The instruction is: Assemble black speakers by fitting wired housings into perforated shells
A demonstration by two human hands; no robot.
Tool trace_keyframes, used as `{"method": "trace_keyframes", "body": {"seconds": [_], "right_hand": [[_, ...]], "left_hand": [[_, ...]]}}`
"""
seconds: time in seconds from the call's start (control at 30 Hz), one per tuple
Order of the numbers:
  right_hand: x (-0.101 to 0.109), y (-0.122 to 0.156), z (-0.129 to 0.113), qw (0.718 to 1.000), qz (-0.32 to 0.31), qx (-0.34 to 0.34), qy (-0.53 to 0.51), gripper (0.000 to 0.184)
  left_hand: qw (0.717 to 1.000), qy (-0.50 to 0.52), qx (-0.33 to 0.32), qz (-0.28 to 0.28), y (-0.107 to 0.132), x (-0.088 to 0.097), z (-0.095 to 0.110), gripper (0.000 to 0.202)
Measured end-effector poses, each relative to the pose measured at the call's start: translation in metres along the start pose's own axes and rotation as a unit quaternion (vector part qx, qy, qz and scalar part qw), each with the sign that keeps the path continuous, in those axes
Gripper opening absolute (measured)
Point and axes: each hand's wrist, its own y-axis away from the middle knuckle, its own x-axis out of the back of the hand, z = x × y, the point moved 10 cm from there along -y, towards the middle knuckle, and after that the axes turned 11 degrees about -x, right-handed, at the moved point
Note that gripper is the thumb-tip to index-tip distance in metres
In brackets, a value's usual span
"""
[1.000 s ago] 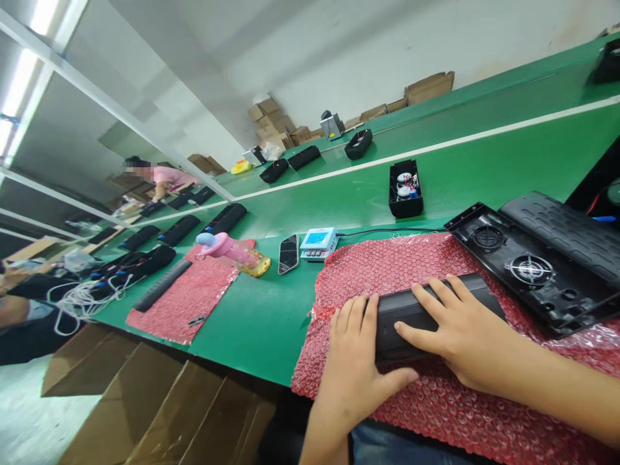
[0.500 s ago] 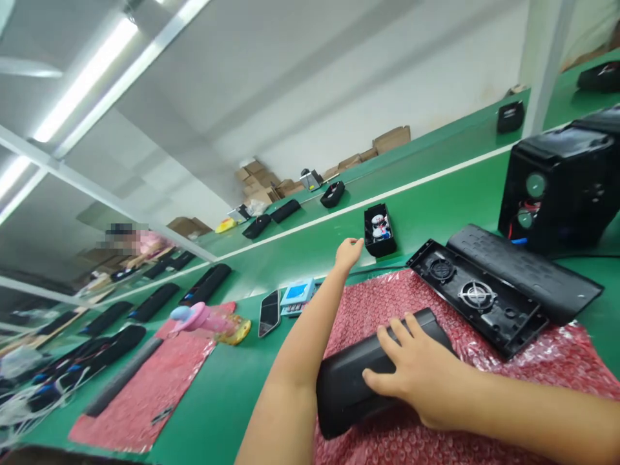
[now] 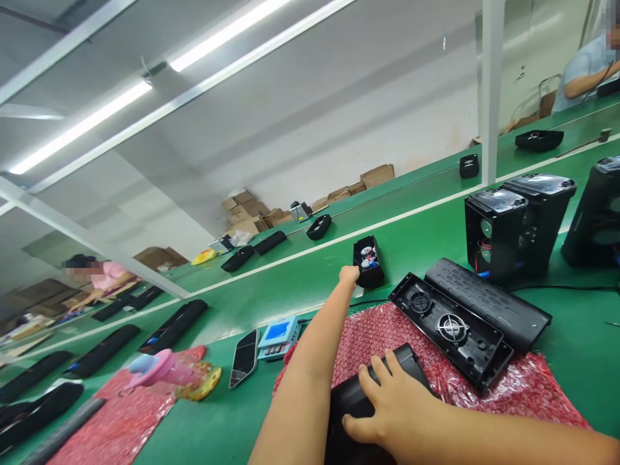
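At the edge of the green conveyor, my left hand (image 3: 349,276) has its fingers closed at the near-left wall of a small open black speaker box (image 3: 372,276). White round parts and coloured wires show inside that box. My right hand (image 3: 394,400) lies over a long black speaker casing (image 3: 351,395), thumb on one side and fingers spread across its top, gripping it. The casing rests on red bubble wrap (image 3: 361,332), partly hidden by my arms. Beyond it lie a black speaker panel with two round grilles (image 3: 477,352) and a textured black cover (image 3: 489,303).
Black speaker units (image 3: 542,226) stand upright at right. To the left are a phone (image 3: 245,358), a blue meter (image 3: 277,332) and a pink-lidded bottle (image 3: 167,369). Several black casings (image 3: 104,349) line the belt. Co-workers sit at far left and far right.
The view has swung to the right, bringing in the person at far right. My left hand has moved from beside the small speaker box onto its edge. My right hand stays on the casing.
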Motion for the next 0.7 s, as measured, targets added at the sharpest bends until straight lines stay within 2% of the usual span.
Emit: {"method": "trace_keyframes", "body": {"seconds": [0.13, 0.3, 0.43, 0.53, 0.6, 0.7], "right_hand": [[0.002, 0.003, 0.001, 0.999, -0.028, -0.007, -0.013, 0.072], [-0.003, 0.003, 0.001, 0.998, -0.047, -0.017, -0.034, 0.077], [-0.006, 0.005, 0.002, 0.998, -0.05, -0.023, -0.04, 0.076], [-0.005, 0.007, 0.002, 0.999, -0.031, -0.027, -0.036, 0.073], [-0.004, 0.008, 0.003, 0.999, -0.019, -0.031, -0.029, 0.072], [-0.004, 0.009, 0.004, 0.999, -0.007, -0.035, -0.014, 0.071]], "left_hand": [[0.998, 0.016, 0.052, 0.017, 0.033, 0.031, -0.02, 0.035], [0.991, 0.021, 0.129, 0.021, 0.096, 0.08, -0.067, 0.036], [0.982, 0.028, 0.186, 0.019, 0.169, 0.121, -0.103, 0.034], [0.974, 0.037, 0.222, 0.026, 0.233, 0.144, -0.119, 0.044], [0.968, 0.051, 0.245, 0.027, 0.275, 0.153, -0.123, 0.049], [0.958, 0.082, 0.275, 0.019, 0.33, 0.156, -0.124, 0.052]]}}
